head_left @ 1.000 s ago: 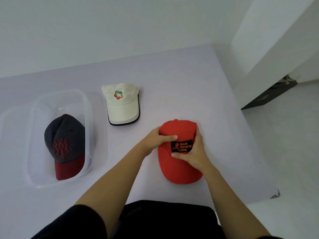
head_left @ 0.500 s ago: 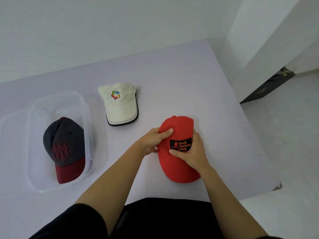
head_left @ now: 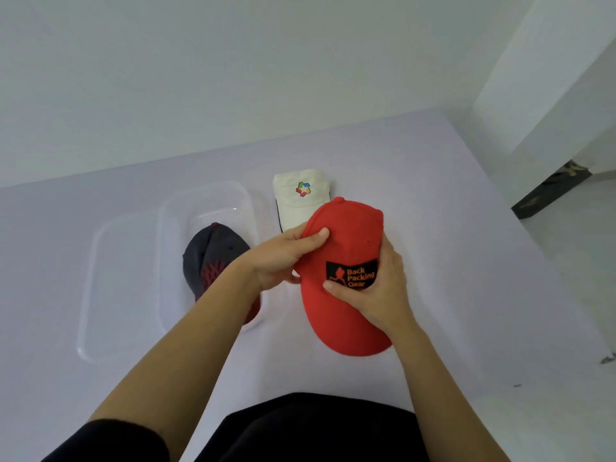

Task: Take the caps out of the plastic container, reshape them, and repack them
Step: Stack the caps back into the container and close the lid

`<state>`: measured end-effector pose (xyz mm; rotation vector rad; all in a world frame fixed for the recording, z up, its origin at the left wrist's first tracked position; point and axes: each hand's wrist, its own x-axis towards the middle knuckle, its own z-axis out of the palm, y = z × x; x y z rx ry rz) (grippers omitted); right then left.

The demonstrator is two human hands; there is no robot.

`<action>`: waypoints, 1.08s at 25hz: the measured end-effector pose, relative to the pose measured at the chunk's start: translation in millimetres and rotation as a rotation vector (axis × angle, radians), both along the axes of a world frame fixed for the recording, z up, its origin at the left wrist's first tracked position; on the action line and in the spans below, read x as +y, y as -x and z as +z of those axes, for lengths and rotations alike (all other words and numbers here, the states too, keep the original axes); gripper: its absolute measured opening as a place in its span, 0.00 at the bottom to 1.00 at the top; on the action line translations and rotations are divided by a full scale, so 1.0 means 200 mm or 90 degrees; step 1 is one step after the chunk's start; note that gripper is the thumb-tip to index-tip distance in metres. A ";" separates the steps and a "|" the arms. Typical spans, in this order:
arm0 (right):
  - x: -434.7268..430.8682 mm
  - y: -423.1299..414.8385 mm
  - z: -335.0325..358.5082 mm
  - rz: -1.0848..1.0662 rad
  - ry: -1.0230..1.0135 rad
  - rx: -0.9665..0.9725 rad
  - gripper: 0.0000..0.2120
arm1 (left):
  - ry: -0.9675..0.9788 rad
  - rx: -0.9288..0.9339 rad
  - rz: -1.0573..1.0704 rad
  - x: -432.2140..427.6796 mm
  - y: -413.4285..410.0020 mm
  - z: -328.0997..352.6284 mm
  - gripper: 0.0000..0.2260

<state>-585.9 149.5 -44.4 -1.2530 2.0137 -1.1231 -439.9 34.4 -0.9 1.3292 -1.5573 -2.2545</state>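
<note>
Head view: left hand and right hand curl fingers round the soft domed red cap.

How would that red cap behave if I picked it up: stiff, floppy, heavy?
Probably soft on top: the red cap has a lumpy, creased crown where the left hand grips it. Its brim looks stiffer, showing a smooth, even curve below the right hand. It is likely light and not slippery, being cloth.

Red cap, cream cap, grey-maroon cap.
</note>
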 end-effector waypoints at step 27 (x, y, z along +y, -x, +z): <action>-0.81 -0.85 -0.08 0.378 -0.312 -0.029 0.61 | 0.312 0.061 0.155 -0.70 -1.30 0.55 0.27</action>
